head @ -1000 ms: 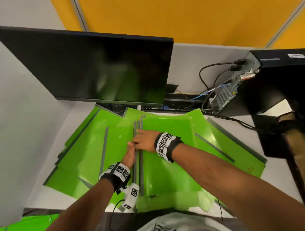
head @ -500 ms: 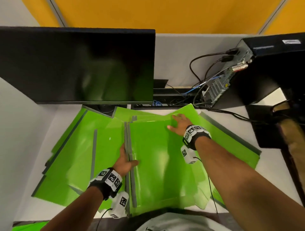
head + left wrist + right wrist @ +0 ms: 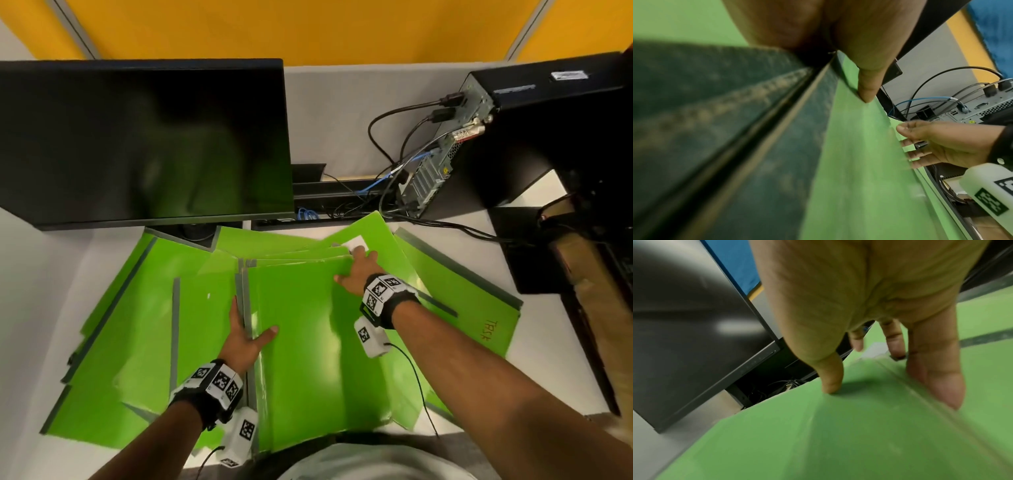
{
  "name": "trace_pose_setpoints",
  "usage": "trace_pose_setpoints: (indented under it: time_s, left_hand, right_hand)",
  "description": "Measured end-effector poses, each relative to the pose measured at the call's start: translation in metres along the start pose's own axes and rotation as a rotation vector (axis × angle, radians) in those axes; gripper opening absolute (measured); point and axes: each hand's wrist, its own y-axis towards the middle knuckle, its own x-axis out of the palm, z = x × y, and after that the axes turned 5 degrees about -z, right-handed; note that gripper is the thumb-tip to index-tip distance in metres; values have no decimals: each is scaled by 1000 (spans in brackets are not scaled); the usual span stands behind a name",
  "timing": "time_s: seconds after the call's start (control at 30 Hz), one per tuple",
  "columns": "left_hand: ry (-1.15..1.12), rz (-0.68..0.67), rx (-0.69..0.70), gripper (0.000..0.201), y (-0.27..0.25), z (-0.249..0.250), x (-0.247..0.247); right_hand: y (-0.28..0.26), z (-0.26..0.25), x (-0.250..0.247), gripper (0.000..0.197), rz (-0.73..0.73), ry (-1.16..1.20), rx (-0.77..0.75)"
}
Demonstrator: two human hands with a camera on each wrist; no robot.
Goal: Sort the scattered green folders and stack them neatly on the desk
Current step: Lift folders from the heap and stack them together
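Several green folders with grey spines lie fanned over the white desk. A central stack of green folders sits in front of me, spines to the left. My left hand grips the stack at its spine, with the thumb pressed on the top cover and the fingers hidden beside the spine. My right hand holds the stack's far right corner, thumb on top and fingers over the edge. Loose folders spread to the left and right.
A black monitor stands at the back left, its base partly over the folders. A black computer tower with trailing cables sits at the back right. Grey partition walls close in the desk on the left and at the back.
My right hand left the spine and moved to the stack's far right corner. My left hand slid toward me along the spine and set its thumb on the top cover.
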Motion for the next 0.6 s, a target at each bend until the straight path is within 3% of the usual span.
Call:
trace_pose_setpoints:
  time_s: [0.13, 0.27, 0.4, 0.47, 0.53, 0.6]
  left_hand:
    - [21, -15, 11, 107, 1, -1, 0]
    - [-12, -24, 42, 104, -1, -2, 2]
    - [-115, 80, -86, 103, 4, -4, -2]
    - [-128, 149, -164, 87, 10, -3, -6]
    - [-63, 135, -177, 65, 14, -2, -10]
    - [-63, 136, -159, 51, 16, -3, -12]
  right_hand:
    - [5, -2, -7, 73, -72, -24, -59]
    - [3, -18, -3, 64, 28, 62, 27]
    - [-3, -11, 6, 66, 69, 53, -77]
    - [-7, 0, 1, 63, 49, 108, -163]
    - [-10, 20, -4, 57, 79, 152, -192]
    - [-14, 53, -6, 56, 178, 18, -78]
